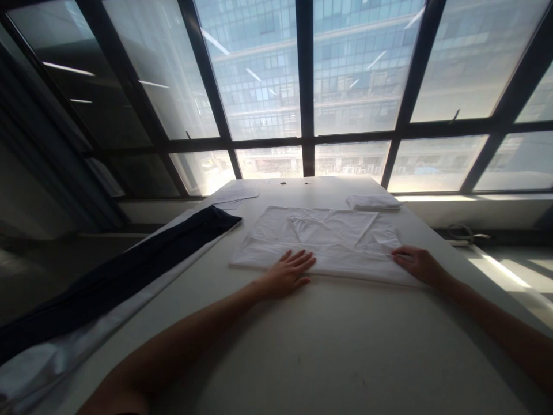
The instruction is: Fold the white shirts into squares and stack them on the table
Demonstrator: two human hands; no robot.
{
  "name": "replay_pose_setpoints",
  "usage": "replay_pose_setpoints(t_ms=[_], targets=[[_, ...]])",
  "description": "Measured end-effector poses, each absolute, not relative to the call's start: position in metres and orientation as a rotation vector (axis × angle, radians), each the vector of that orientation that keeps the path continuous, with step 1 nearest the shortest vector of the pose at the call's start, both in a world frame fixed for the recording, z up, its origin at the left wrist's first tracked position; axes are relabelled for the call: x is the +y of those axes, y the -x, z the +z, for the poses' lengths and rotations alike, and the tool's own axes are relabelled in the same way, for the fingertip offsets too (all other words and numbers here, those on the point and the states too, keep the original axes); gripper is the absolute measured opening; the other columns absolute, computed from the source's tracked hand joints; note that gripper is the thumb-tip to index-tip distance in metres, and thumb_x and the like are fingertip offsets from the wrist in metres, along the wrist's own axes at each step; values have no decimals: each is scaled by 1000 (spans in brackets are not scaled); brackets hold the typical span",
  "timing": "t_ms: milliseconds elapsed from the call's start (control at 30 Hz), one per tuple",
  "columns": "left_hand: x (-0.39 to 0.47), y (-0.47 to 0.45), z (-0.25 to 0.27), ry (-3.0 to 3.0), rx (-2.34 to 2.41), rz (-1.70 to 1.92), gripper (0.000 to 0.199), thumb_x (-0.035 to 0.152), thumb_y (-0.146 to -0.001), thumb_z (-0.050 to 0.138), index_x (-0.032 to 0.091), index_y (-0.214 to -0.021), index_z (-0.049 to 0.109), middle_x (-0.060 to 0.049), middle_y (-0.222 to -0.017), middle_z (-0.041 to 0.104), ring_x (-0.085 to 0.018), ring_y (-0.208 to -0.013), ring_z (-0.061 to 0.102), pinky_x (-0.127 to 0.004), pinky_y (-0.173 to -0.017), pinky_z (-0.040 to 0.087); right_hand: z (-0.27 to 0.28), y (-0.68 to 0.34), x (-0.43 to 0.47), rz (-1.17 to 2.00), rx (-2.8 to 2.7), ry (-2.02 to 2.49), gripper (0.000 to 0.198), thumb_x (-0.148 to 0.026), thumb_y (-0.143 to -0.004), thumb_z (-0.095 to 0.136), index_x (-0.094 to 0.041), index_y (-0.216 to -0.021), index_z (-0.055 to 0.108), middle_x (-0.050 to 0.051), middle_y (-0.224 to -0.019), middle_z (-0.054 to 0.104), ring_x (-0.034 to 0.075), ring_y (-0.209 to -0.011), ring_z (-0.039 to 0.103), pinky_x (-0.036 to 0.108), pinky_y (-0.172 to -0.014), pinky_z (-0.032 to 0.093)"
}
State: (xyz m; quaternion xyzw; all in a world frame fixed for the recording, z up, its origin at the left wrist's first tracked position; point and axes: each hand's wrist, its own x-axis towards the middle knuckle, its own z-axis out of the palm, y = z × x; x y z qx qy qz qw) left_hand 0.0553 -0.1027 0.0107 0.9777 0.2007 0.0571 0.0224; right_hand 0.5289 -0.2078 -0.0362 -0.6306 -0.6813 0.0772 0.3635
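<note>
White cloth (328,233) lies folded on the tabletop (311,346) in my head view; my left hand (290,273) spreads flat, fingers over its near edge. My right hand (412,264) curls at its right end; whether it grips, I can't tell.

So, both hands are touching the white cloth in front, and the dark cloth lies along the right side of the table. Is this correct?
Not quite: in the head view, the dark cloth lies along the left side of the table, not the right. The left hand and right hand do touch the white cloth in front.
</note>
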Motion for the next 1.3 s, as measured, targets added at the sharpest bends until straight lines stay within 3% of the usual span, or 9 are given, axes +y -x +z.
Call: replay_pose_setpoints(t_ms=[333, 600, 1000, 1133, 1300], targets=[[-98, -52, 6, -2839, 877, 68, 70, 67, -108, 19, 29, -167, 24, -3, -173, 15, -26, -161, 10, -48, -129, 11, -32, -524, -210, 128, -1778, 1594, 34, -53, -90, 63, -22, -93, 78, 10, -98, 80, 32, -92, 74, 41, -84, 57], [-51, -20, 11, -2668, 1301, -56, 66, 54, -110, 19, 22, -167, 23, -9, -173, 13, -31, -160, 8, -57, -126, 14, -28, -522, -211, 127, -1777, 1598, 35, -54, -89, 64, -22, -91, 78, 9, -97, 80, 31, -90, 75, 40, -83, 57], [-35, -10, -7, -2759, 1397, 180, 56, 45, -108, 34, 22, -158, 43, -17, -167, 34, -37, -155, 29, -64, -118, 31, -17, -514, -212, -11, -1732, 1741, 33, -50, -88, 59, -24, -97, 79, 10, -104, 80, 33, -95, 75, 44, -86, 56], [-47, -23, 2, -2840, 1350, 284, 58, 44, -108, 33, 19, -159, 43, -16, -167, 34, -36, -156, 26, -64, -122, 24, -11, -515, -210, -27, -1650, 1688, 35, -51, -87, 60, -23, -99, 78, 11, -101, 80, 32, -95, 75, 43, -86, 56], [-74, -65, 24, -2924, 999, 347, 57, 48, -110, 31, 23, -161, 39, -10, -167, 35, -29, -157, 25, -57, -126, 22, -21, -522, -206, 56, -1589, 1823, 40, -57, -78, 69, -22, -95, 78, 9, -88, 79, 30, -82, 74, 38, -74, 56]])
